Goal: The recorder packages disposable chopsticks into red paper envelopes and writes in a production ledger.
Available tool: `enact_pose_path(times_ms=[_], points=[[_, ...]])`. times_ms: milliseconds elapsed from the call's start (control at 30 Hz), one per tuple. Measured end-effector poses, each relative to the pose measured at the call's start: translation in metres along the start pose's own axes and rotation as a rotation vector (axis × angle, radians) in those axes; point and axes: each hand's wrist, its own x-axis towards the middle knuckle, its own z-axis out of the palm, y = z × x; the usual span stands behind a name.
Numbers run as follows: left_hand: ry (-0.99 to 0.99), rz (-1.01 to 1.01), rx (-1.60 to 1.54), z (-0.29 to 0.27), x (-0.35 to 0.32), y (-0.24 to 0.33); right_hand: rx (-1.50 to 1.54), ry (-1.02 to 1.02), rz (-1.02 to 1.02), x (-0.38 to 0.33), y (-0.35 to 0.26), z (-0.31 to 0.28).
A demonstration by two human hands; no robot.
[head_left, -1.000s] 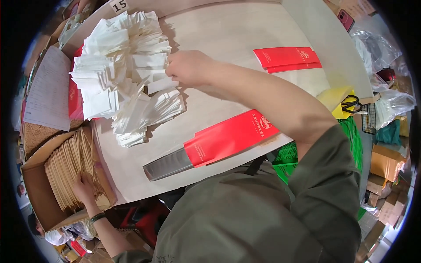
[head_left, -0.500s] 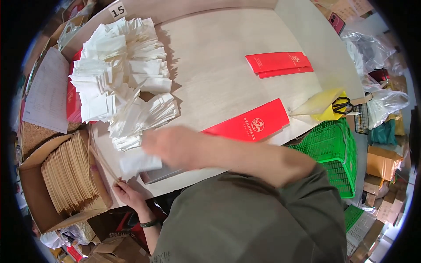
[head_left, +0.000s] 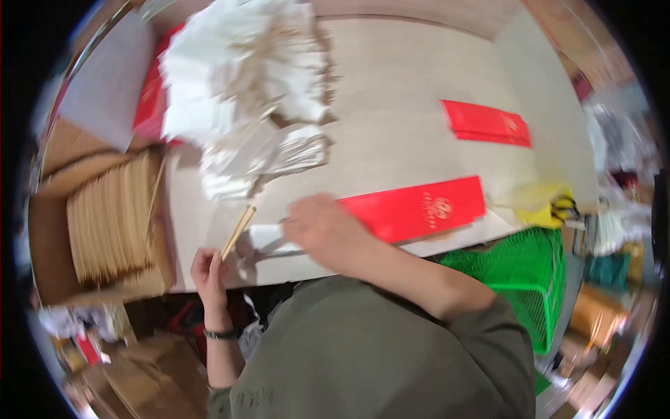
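Head view, only one camera, picture blurred by motion.

Left hand at the near table edge, about 8 o'clock of the frame. Fingers closed around the lower end of a pair of chopsticks. Sticks run up and right from the fist, long axis toward 1 o'clock, tips over the table.

Right hand just right of the sticks, at 3 o'clock from their tips. It presses down on a small white paper piece, possibly a sleeve or napkin; blur hides the kind. Whether the fingers pinch it or only pin it flat I cannot tell. The paper lies between the two hands, its near end just beside the chopstick tips, its long axis roughly 9 to 3 o'clock, so sticks and paper meet at an angle. Right hand is the nearer to the paper; left holds the sticks apart from it, close by.

A long red envelope runs from under the right hand toward 2 o'clock. A second red envelope lies further off at 1 o'clock. Heap of white paper pieces at 11 o'clock. Cardboard box of chopsticks at 9 o'clock, off the table's left edge. Green basket at 4 o'clock.
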Motion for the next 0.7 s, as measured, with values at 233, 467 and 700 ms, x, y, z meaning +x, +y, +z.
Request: enact_pose_path(times_ms=[233,467,700], points=[[-0.260,-0.035,0.290,-0.026,0.027,0.036,0.024,-0.247,0.104,-0.036,0.014,-0.046],[-0.400,0.320,0.336,0.090,0.014,0.058,0.068,-0.248,0.089,-0.029,0.008,-0.035],[-0.115,-0.062,0.212,0.113,0.008,0.048,0.007,-0.247,0.125,-0.027,0.009,-0.034]])
